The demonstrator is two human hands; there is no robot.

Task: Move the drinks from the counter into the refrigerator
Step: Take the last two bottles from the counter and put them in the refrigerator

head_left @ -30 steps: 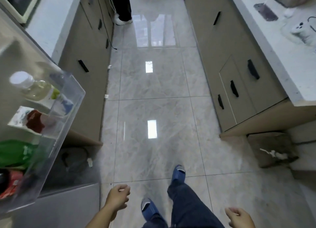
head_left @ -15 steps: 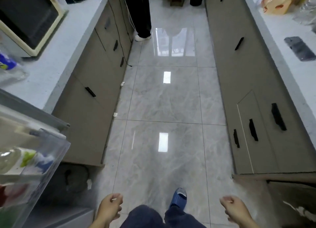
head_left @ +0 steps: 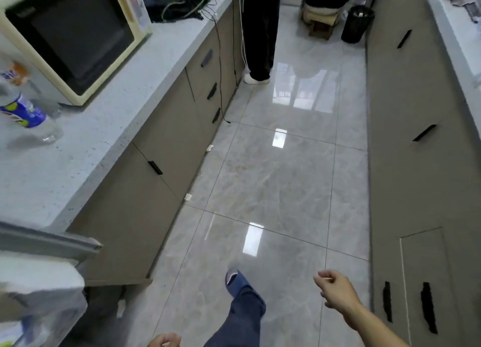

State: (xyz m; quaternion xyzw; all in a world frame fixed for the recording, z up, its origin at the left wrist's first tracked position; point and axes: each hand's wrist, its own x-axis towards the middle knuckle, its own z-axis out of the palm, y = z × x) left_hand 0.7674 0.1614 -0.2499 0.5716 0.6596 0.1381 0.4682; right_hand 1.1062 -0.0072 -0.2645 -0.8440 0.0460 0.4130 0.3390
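Counter (head_left: 86, 148) — bottle (head_left: 24, 113) beside microwave (head_left: 75, 34)

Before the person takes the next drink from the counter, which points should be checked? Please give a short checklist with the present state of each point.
1. Right hand free: ok, it holds nothing.
2. Left hand free: cannot tell, only partly in view.
3. Drink left on the counter: ok, a bottle with a blue label stands beside the microwave.
4. Refrigerator door open: ok.
5. Room in the door shelf: cannot tell, blurred.
6. Floor path to the bottle: ok, the other person stands farther down the aisle.
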